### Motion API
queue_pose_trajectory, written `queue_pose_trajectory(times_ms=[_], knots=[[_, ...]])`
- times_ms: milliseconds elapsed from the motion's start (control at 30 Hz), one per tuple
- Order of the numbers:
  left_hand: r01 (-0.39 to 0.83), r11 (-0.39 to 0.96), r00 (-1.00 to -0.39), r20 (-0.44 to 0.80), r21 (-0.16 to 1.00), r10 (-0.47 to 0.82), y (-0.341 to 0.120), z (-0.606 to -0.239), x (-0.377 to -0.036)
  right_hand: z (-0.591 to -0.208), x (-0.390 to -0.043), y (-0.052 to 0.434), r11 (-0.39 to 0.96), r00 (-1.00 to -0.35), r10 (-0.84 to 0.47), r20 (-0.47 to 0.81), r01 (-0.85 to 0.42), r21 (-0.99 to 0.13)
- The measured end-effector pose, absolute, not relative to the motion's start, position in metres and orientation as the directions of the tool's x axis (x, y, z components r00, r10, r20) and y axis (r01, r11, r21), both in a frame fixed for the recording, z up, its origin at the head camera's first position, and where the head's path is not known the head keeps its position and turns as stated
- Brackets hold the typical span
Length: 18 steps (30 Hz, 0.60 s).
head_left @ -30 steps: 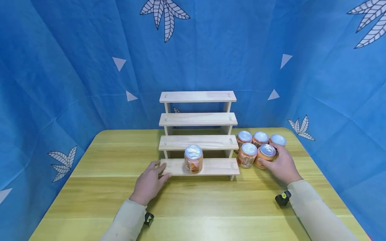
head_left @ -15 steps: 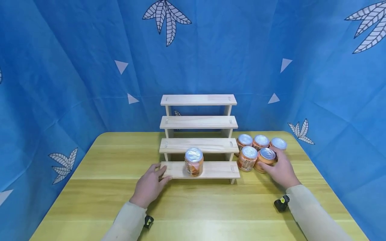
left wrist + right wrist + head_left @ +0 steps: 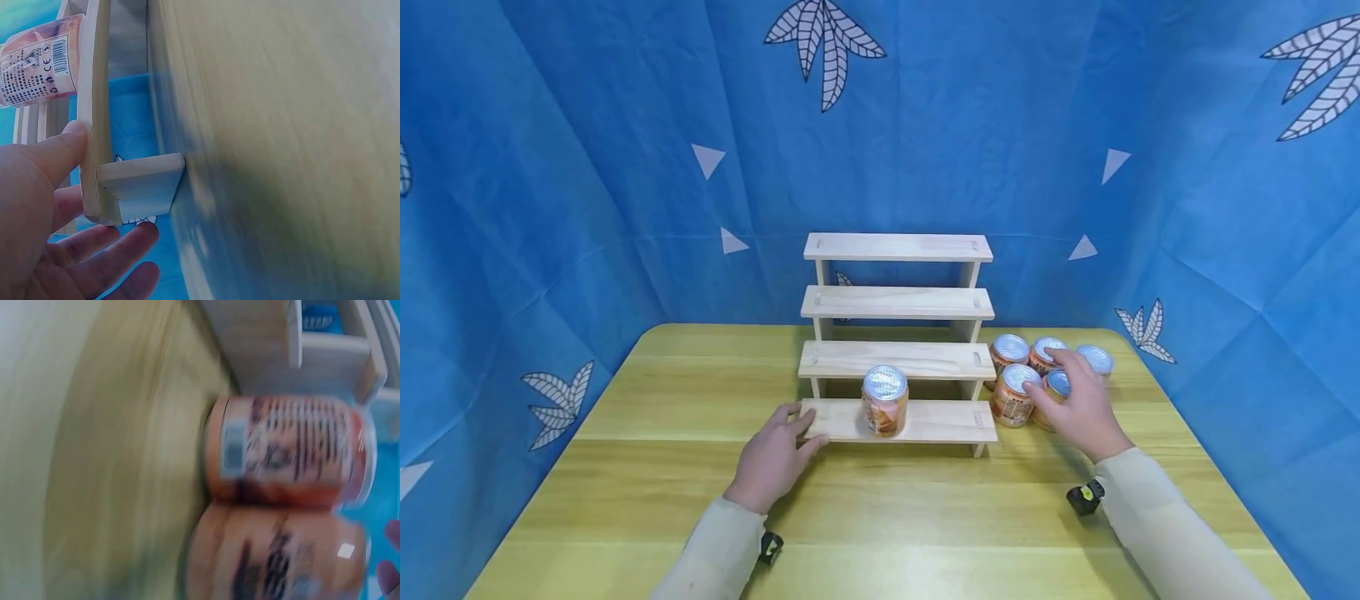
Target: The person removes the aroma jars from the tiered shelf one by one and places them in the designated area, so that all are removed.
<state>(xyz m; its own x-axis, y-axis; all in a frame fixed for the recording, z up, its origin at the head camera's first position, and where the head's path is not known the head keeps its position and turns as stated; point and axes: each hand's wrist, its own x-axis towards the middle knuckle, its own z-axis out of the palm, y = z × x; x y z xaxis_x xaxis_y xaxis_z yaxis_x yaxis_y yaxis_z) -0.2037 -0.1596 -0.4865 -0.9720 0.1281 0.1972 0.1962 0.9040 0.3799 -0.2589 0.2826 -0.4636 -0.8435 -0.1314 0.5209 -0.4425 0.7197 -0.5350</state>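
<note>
A four-step pale wooden display rack (image 3: 898, 360) stands at the table's back centre. An orange-labelled jar with a silvery lid (image 3: 885, 408) sits mid-way along its lowest step. My left hand (image 3: 771, 458) holds the left end of that step, thumb (image 3: 69, 140) on the board and index finger partly hidden behind it; the other fingers extend free. Right of the rack my right hand (image 3: 1081, 415) hovers over a cluster of similar jars, fingers spread and holding nothing. It partly covers the front right jar (image 3: 1058, 383). The front left jar (image 3: 1011, 408) is beside its thumb.
Behind the front jars stand several more, including the far right jar (image 3: 1096, 358). They are close to the rack's right side. The light wooden table (image 3: 880, 517) is enclosed by a blue leaf-printed cloth (image 3: 925, 125) at the back and sides.
My right hand has lifted away from the jars at the right and shifted leftward above the cluster. My left hand keeps its place on the step. The head view has shifted slightly.
</note>
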Motion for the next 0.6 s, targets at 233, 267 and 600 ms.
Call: queue_pose_trajectory(times_ms=[233,267,600], knots=[[0.196,0.908,-0.971,0.203,0.37,0.127,-0.161,-0.488,-0.203,-0.452,-0.259,0.254,0.667,-0.866,-0.217,0.451,-0.468,-0.58],[0.199,0.907,-0.97,0.205,0.371,0.128,-0.161,-0.488,-0.203,-0.451,-0.258,0.25,0.656,-0.872,-0.225,0.435,-0.465,-0.594],[0.195,0.897,-0.972,0.198,0.397,0.124,-0.161,-0.489,-0.204,-0.438,-0.256,0.208,0.636,-0.85,-0.358,0.385,-0.524,-0.566]])
